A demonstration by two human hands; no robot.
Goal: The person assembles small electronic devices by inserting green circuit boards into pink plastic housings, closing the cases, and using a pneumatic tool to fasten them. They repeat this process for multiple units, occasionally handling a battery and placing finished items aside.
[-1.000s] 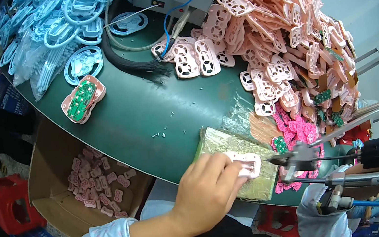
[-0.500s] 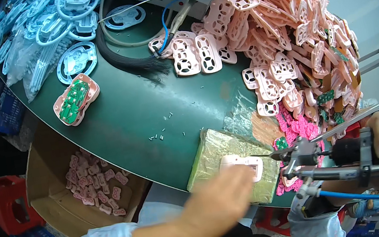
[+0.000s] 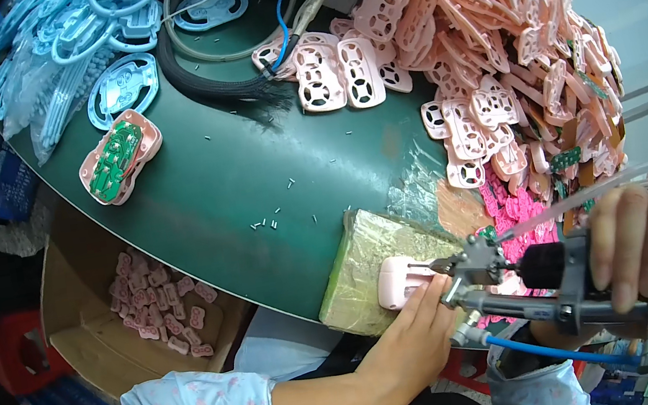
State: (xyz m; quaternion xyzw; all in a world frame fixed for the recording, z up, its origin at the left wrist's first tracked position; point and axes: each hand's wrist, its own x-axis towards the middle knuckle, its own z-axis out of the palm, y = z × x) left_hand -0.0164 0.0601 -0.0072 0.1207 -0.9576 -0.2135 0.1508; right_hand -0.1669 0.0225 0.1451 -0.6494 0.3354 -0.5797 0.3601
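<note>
A small pale pink plastic casing (image 3: 394, 283) lies on a block wrapped in yellowish clear film (image 3: 347, 296). My left hand (image 3: 413, 339) holds the casing's near right side against the block, fingers together and partly hidden by the tool. My right hand (image 3: 640, 246) is wrapped round the black body of a screw-feeding power screwdriver (image 3: 542, 268), which lies nearly level with clear and blue hoses attached. Its nose is over the casing's right part, so I cannot make out the exact contact point.
Loose screws (image 3: 264, 225) are scattered on the green table (image 3: 236, 182). A pink shell with a green circuit board (image 3: 116, 161) sits at left. Pink shells (image 3: 473, 18) are heaped at back right, blue parts (image 3: 62, 49) at back left. A cardboard box (image 3: 81, 326) holds small pink pieces.
My right hand has brought the screwdriver leftward, its nose now over the casing. My left hand has gone from a blurred sweep across the casing to holding its near right side.
</note>
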